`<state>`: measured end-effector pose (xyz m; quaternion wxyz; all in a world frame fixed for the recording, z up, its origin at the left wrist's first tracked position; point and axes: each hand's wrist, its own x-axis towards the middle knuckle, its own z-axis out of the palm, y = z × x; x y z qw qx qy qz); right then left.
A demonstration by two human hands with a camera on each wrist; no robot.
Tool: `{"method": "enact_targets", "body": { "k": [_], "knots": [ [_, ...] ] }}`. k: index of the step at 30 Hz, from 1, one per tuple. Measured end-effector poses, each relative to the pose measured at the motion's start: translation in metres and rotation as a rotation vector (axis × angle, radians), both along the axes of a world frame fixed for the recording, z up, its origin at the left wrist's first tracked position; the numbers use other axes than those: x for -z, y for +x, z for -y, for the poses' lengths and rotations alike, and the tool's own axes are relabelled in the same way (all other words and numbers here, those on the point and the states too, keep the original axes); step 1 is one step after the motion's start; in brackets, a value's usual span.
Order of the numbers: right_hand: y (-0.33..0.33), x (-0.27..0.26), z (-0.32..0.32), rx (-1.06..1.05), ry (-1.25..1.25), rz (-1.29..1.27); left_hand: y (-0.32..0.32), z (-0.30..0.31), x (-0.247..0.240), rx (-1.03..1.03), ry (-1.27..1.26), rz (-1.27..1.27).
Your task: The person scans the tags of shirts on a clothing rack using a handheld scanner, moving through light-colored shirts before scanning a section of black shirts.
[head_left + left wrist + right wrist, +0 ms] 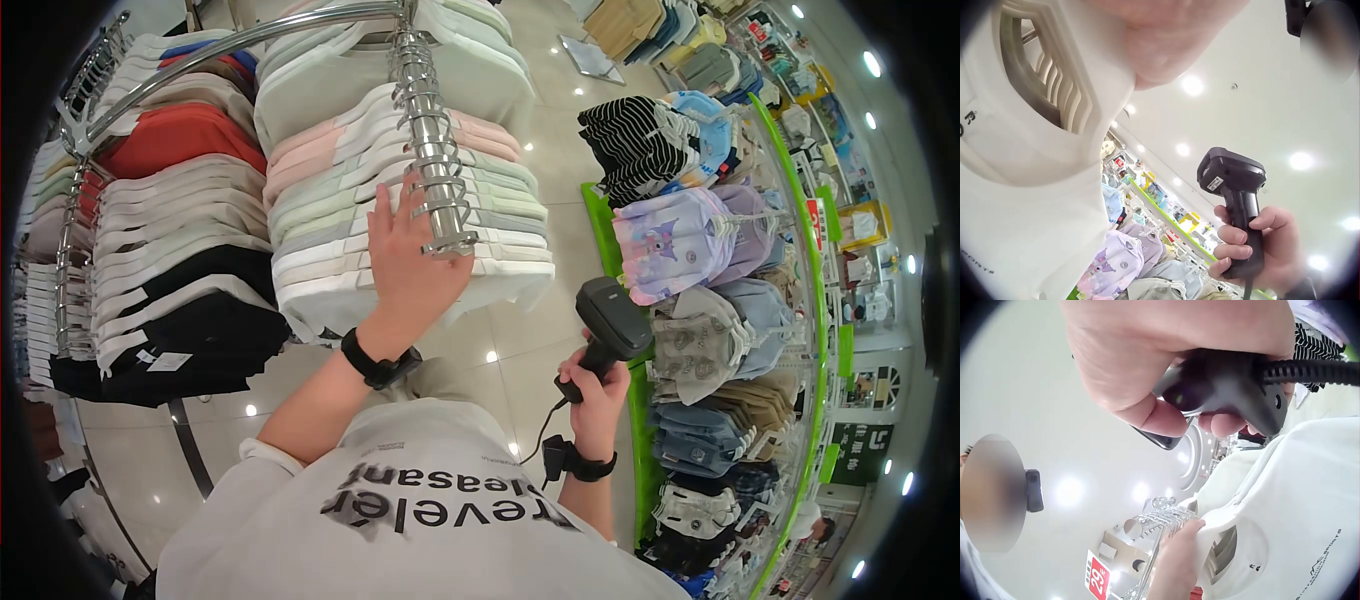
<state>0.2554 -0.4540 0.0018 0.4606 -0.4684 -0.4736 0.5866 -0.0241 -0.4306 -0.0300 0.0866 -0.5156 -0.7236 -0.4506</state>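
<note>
White shirts (330, 290) hang on a chrome rail (435, 150) with pastel ones behind them. My left hand (415, 265) lies over the front hangers beside the rail's end, its visible fingers extended; the right wrist view shows this hand (1175, 562) at the front white shirt's (1310, 506) collar. Whether the fingertips pinch anything is hidden. On the right, my right hand (598, 395) grips a black handheld scanner (612, 318) by its handle, with a cable hanging below. In the left wrist view the scanner (1235, 172) stands upright in the right hand (1272, 250).
Black shirts (215, 325) and a red one (185, 138) hang on another rail at the left. A green-edged rack (815, 290) of children's clothes stands at the right. Tiled floor (500, 375) lies between. A red price sign (1097, 575) shows in the right wrist view.
</note>
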Motion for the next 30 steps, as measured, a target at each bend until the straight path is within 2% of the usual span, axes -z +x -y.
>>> {"method": "enact_targets", "body": {
  "k": [3, 6, 9, 12, 13, 16, 17, 19, 21, 23, 27, 28, 30],
  "knots": [
    [0.007, 0.005, -0.015, 0.006, -0.019, -0.008, -0.001, 0.0, -0.001, -0.019, 0.027, -0.029],
    [0.015, 0.012, -0.045, -0.023, -0.019, -0.002, 0.0, 0.001, 0.001, 0.056, 0.036, -0.022],
    [0.026, 0.022, -0.084, -0.101, -0.013, -0.03, 0.008, 0.001, -0.001, -0.01, -0.002, 0.057],
    [0.041, 0.026, -0.125, -0.16, 0.012, -0.012, 0.015, 0.002, -0.004, -0.076, -0.039, 0.277],
    [0.048, 0.03, -0.137, -0.182, 0.001, -0.019, 0.018, 0.002, -0.005, -0.1, -0.047, 0.272],
    [0.069, 0.042, -0.176, -0.269, 0.02, -0.023, 0.023, 0.002, -0.014, -0.128, -0.078, 0.043],
    [0.074, 0.044, -0.187, -0.288, 0.015, -0.022, 0.025, 0.0, -0.013, -0.148, -0.089, 0.039],
    [0.081, 0.048, -0.204, -0.321, -0.002, -0.024, 0.031, -0.002, -0.013, -0.16, -0.022, 0.185],
    [0.086, 0.048, -0.22, -0.354, -0.014, -0.053, 0.038, 0.0, -0.014, -0.25, -0.118, 0.181],
    [0.089, 0.049, -0.233, -0.387, -0.028, -0.06, 0.045, -0.003, -0.014, -0.371, -0.078, 0.375],
    [0.092, 0.053, -0.252, -0.457, -0.029, -0.061, 0.061, -0.015, -0.012, -0.486, 0.059, 0.57],
    [0.092, 0.055, -0.255, -0.469, -0.035, -0.066, 0.057, -0.016, -0.003, -0.53, 0.025, 0.383],
    [0.093, 0.057, -0.26, -0.479, -0.042, -0.082, 0.052, -0.018, 0.005, -0.564, 0.018, 0.363]
  ]
}}
